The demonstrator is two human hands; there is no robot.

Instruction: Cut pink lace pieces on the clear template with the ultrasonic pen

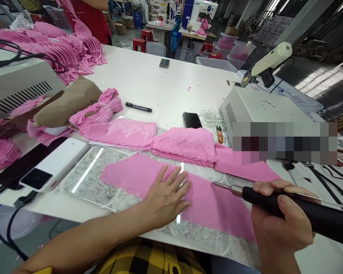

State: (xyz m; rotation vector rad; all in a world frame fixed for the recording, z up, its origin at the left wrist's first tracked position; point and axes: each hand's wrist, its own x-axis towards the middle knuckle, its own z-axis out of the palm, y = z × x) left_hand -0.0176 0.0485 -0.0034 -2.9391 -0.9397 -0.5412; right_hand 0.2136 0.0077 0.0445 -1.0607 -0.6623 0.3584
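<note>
A broad white table (160,80) fills the view, and a heap of pink cut pieces (63,49) is piled at its far left corner, next to a person in a red top (91,15). A white metal box (260,108) with vent slots stands on the right side. Near the front edge lies a clear plate (85,179), and a flat pink fabric piece (217,205) is spread over it, running from centre to right. Just behind the plate sit two folded stacks of pink lace (122,131), side by side. A white power bank (55,163) rests at the plate's left end. The left hand (167,198) lies palm down on the pink fabric piece with its fingers straight and spread; it presses the cloth flat and grips nothing. The right hand (280,220) is curled tightly around the black-handled tool (317,219), thumb on top. The tool's thin metal tip (225,186) points left, low over the fabric and just right of the left hand's fingertips; whether it touches the cloth cannot be told. Farther back, a dark phone (192,120) lies behind the lace, a black marker (138,107) to its left, and small orange scissors (220,134) beside the white box.
</note>
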